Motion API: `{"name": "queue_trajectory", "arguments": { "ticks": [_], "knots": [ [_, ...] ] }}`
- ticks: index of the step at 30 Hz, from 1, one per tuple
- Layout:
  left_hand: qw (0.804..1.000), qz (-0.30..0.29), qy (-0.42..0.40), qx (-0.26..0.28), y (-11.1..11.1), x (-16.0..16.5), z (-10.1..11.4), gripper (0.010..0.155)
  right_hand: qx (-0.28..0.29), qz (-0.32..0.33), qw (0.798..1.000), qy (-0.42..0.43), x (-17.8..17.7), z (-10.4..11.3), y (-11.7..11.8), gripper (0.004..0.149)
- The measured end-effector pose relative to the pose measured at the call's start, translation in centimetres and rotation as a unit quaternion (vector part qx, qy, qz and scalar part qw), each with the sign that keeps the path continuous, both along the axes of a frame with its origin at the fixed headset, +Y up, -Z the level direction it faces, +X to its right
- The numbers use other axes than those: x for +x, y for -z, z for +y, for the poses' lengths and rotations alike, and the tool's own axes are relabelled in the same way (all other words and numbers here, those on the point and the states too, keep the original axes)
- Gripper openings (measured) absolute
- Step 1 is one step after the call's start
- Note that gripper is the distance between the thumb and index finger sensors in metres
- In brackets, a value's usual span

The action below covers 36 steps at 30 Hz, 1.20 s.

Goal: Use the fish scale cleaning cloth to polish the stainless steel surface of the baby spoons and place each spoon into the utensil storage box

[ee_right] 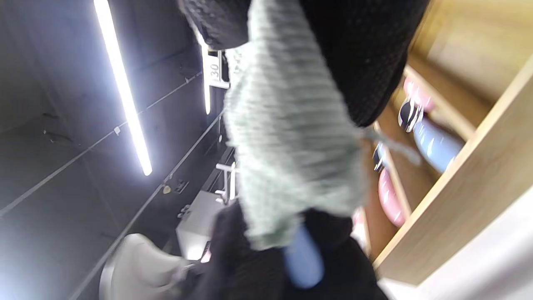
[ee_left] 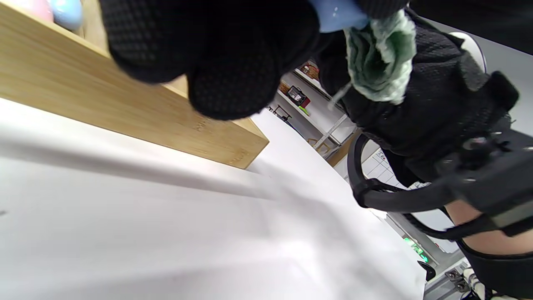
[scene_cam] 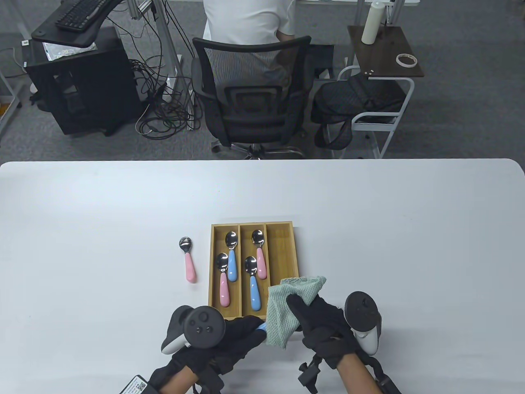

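Note:
My left hand (scene_cam: 240, 334) grips a blue-handled spoon (scene_cam: 261, 326) by its handle (ee_left: 339, 14) just in front of the wooden utensil box (scene_cam: 252, 226). Its bowl is hidden inside the pale green cloth (scene_cam: 287, 308), which my right hand (scene_cam: 313, 316) holds wrapped around it; the cloth (ee_right: 287, 150) covers the spoon's blue handle (ee_right: 304, 258) in the right wrist view. Several spoons lie in the box: a blue (scene_cam: 231, 256) and a pink (scene_cam: 223, 283) in the left slot, a pink (scene_cam: 259, 254) and a blue (scene_cam: 253, 285) in the middle. The right slot (scene_cam: 283, 250) holds nothing. A pink-handled spoon (scene_cam: 188, 260) lies on the table left of the box.
The white table (scene_cam: 389, 230) reaches to both sides and beyond the box. Behind its far edge stands an office chair (scene_cam: 252, 86) with a person seated beyond it. A side stand (scene_cam: 385, 53) with a white cylinder is at the back right.

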<state>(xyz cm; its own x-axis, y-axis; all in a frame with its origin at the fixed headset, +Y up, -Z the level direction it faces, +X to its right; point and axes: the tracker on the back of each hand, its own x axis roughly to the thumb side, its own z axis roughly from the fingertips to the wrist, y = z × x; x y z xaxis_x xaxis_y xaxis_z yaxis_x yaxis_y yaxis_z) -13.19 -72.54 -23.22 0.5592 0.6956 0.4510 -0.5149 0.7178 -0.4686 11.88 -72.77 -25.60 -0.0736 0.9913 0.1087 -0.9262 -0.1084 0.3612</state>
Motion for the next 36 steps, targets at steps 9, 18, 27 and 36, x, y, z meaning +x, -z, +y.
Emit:
{"name": "queue_trajectory", "arguments": {
  "ticks": [9, 18, 27, 36],
  "knots": [
    [1.0, -0.01, 0.017, 0.008, -0.3, 0.2, 0.0, 0.054, -0.019, -0.01, 1.0, -0.005, 0.0, -0.7, 0.4, 0.061],
    [0.993, -0.093, 0.049, -0.06, -0.2, 1.2, -0.3, 0.053, 0.016, -0.031, 0.997, -0.072, -0.6, -0.7, 0.2, 0.062],
    [0.988, -0.129, 0.047, -0.076, -0.6, 1.3, 0.5, 0.055, 0.078, -0.08, 0.984, -0.138, 0.1, 0.2, 0.0, 0.057],
    [0.989, -0.096, 0.054, -0.102, -0.1, 1.1, -0.7, 0.056, 0.071, -0.225, 0.962, -0.135, 5.3, 0.7, 1.2, 0.051]
  ]
}}
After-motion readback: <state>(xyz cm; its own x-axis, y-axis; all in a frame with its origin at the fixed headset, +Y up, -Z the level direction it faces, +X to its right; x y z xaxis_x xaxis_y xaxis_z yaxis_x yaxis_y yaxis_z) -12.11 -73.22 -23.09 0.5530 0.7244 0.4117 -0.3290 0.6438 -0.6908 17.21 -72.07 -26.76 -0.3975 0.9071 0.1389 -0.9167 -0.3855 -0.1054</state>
